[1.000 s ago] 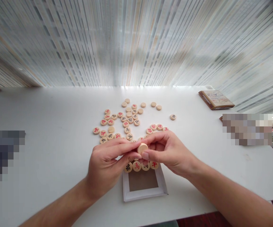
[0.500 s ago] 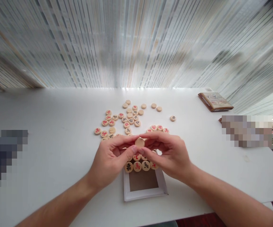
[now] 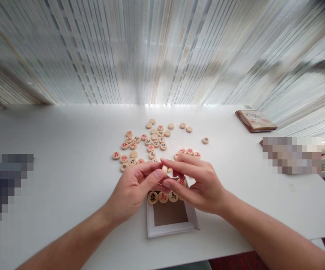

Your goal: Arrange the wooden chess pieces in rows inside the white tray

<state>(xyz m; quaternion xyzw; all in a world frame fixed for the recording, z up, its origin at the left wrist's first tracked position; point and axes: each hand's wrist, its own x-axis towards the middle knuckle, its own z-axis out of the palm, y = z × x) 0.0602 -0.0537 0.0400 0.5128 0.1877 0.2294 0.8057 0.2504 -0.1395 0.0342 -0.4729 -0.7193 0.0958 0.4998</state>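
Between my two hands, above the far part of an open white box [image 3: 151, 227], is a round wooden piece [image 3: 165, 171], turned edge-on. My left hand [image 3: 135, 183] pinches it from the left with thumb and fingers. From the right, my right hand [image 3: 201, 183] has its fingertips around the same piece. Inside the box lie round pieces with characters, among them a black-marked piece [image 3: 152, 197] and a red-marked piece [image 3: 163, 197]. The box's brown bottom shows at its near end. My hands hide part of the box's far side.
Many loose wooden pieces [image 3: 150, 148] lie on the white table [image 3: 66, 150] beyond my hands, some blank side up. One piece [image 3: 205, 140] sits apart. At the right is a flat decorated box [image 3: 256, 120]; blurred patches cover items at both sides.
The held piece has turned from showing its blank face to standing edge-on, slightly farther left. My right hand's fingers have shifted left and spread a little.
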